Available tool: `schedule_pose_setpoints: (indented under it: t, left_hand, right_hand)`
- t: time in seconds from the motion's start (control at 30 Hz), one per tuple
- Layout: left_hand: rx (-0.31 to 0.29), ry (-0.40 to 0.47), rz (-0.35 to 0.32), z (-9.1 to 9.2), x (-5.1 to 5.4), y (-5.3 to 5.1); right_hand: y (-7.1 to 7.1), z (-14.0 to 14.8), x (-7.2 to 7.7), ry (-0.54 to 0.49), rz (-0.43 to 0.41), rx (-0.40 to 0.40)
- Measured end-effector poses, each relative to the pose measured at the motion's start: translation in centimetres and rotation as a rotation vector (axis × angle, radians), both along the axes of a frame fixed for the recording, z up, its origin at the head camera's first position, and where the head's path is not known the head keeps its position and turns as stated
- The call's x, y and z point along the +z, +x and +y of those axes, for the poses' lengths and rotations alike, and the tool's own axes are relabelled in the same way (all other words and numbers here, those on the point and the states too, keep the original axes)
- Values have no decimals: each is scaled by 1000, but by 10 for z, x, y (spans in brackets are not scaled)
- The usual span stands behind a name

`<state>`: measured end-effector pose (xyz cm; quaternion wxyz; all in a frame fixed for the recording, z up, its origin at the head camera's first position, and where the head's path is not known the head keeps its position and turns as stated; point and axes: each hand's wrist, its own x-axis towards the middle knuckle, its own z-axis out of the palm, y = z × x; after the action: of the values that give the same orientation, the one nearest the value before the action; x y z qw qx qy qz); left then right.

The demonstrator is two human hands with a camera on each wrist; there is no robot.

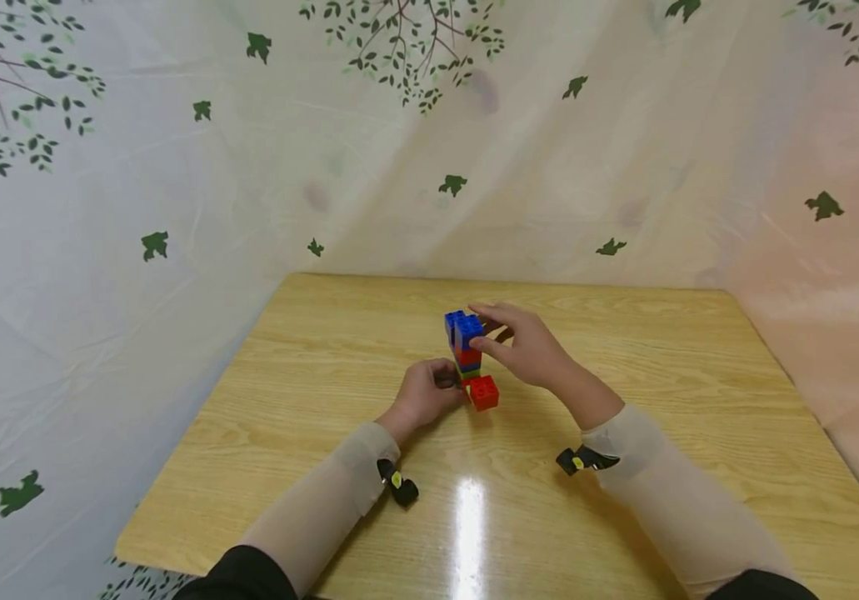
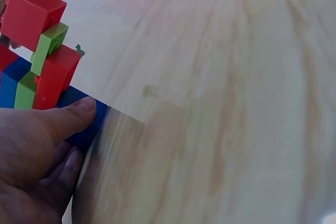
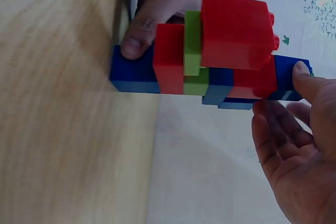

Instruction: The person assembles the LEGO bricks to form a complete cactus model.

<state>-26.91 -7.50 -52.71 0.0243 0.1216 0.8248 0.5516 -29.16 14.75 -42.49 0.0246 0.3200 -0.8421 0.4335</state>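
Observation:
A tower of toy building bricks [image 1: 469, 357] stands upright on the table, with red, green and blue layers. My left hand [image 1: 429, 392] grips its blue bottom brick [image 3: 135, 72], the thumb lying along one side. At the top, my right hand [image 1: 522, 343] pinches the uppermost blue brick [image 3: 285, 74], its thumb on the near face; the other fingers are partly hidden behind. A large red brick [image 1: 484, 392] juts out from one side on a thin green brick [image 3: 192, 45]. Another blue piece [image 1: 451, 323] sticks out at the tower's far left.
The light wood table [image 1: 309, 375] reaches back to a pale curtain [image 1: 399, 192] printed with leaves and branches. Small black wrist cameras are strapped over both sleeves. A bright reflection lies on the table's near part.

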Motion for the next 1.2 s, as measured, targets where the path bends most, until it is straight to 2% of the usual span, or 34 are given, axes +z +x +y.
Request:
schedule_pose_setpoints:
  t: [0.13,0.23,0.43,0.67,0.93,1.2]
  left_hand:
    - [15,10,4,4,1,1]
    - [42,-26,18,5,2,2]
    - [90,-96,36,8,2,2]
    - [127,-113,55,13,0,2]
    - [157,-159,70,19,2,6]
    - [162,-185,76,22,0,8]
  right_hand:
    - [9,12,-11,-74,-68,-37]
    - [20,22,-19,-115,-111,-42]
    - [37,34,-35,-100,-165,-28]
    - [42,32,-49,-19,-101,-59]
    - [40,27,-51,88,-45,-139]
    - [34,27,-51,106,-14,-174]
